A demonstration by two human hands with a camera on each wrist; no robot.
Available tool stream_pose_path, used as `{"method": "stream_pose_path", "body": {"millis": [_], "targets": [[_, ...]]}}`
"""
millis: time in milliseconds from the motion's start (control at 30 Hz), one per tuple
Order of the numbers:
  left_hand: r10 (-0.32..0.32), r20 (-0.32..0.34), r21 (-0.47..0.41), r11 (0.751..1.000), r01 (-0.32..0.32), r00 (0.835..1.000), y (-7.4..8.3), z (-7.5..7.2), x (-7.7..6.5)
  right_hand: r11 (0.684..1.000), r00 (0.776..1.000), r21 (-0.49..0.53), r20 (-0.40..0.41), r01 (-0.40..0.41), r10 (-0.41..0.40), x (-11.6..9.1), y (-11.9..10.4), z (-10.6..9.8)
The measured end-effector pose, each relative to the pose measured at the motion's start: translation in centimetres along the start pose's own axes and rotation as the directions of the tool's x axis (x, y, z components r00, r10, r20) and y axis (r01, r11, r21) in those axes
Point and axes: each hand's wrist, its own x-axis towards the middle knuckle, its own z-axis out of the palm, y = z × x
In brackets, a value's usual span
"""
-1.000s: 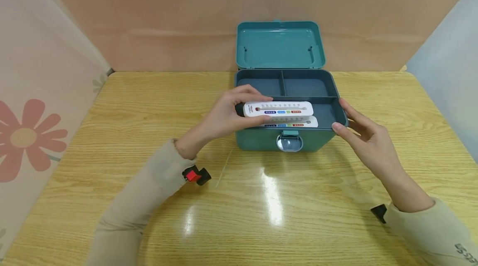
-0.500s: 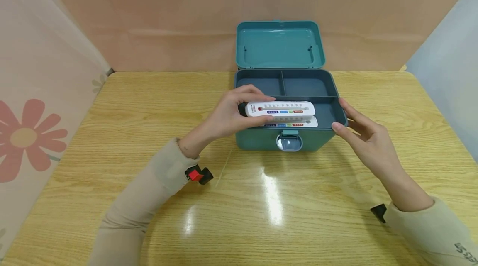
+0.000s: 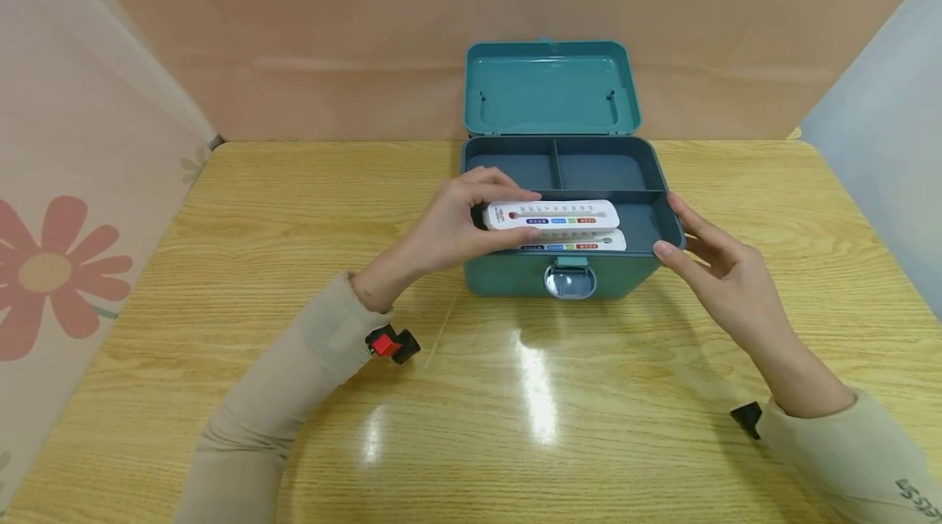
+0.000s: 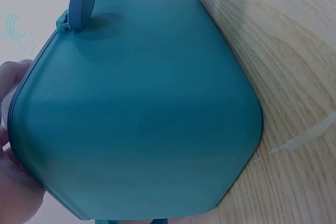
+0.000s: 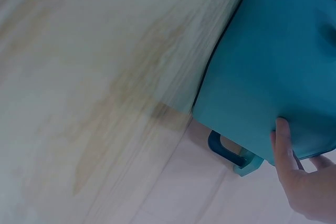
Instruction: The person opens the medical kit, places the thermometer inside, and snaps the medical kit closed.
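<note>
In the head view a teal storage box (image 3: 500, 275) stands with its lid (image 3: 548, 91) raised at the back. My left hand (image 3: 452, 221) grips a white thermometer (image 3: 562, 217) by its left end, thumb in front and fingers behind. This thermometer lies level over the box's front compartment, overlapping a second white thermometer (image 3: 616, 241) in it. At the box's right front corner, my right hand (image 3: 724, 283) holds the rim between thumb and index finger. The right wrist view shows one of its fingers (image 5: 283, 145) along the box's side.
Two rear compartments (image 3: 611, 168) lie behind the front one, split by a divider (image 3: 557, 164). A clear latch (image 3: 570, 282) hangs open at the front. The wooden table (image 3: 625, 426) meets a peach backdrop (image 3: 331, 42) behind the box.
Over the last second my left hand has shifted slightly right with the thermometer, then stayed nearly still. The right hand and the box hold their places.
</note>
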Motion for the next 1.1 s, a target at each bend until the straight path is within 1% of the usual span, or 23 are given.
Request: {"method": "stream_pose_path", "body": {"millis": [367,533,633,767,933,1100], "targets": [[-0.013,0.016,0.086,0.996,0.012,1.0,-0.05,0.01,0.17,1.0,1.0,-0.007,0.004,-0.006,0.006,-0.07,-0.01,-0.05],[-0.014,0.008,0.125,0.992,0.013,1.0,-0.13,-0.02,0.13,1.0,1.0,0.001,0.01,0.004,-0.004,-0.12,0.05,-0.08],[-0.008,-0.002,0.129,0.992,0.008,1.0,-0.18,-0.03,0.1,1.0,1.0,0.002,0.013,0.01,-0.01,-0.12,0.12,-0.09],[0.011,-0.036,0.122,0.992,-0.007,0.999,-0.34,-0.12,0.06,1.0,1.0,0.005,0.015,0.018,-0.018,-0.11,0.2,-0.09],[0.043,-0.101,0.114,0.993,-0.031,0.994,-0.37,-0.46,0.11,1.0,1.0,0.007,0.011,0.01,-0.01,-0.11,0.15,-0.05],[0.023,-0.141,0.129,0.992,-0.005,0.99,-0.32,-0.73,0.18,1.0,1.0,0.002,0.007,0.001,-0.001,-0.11,0.1,-0.06]]}}
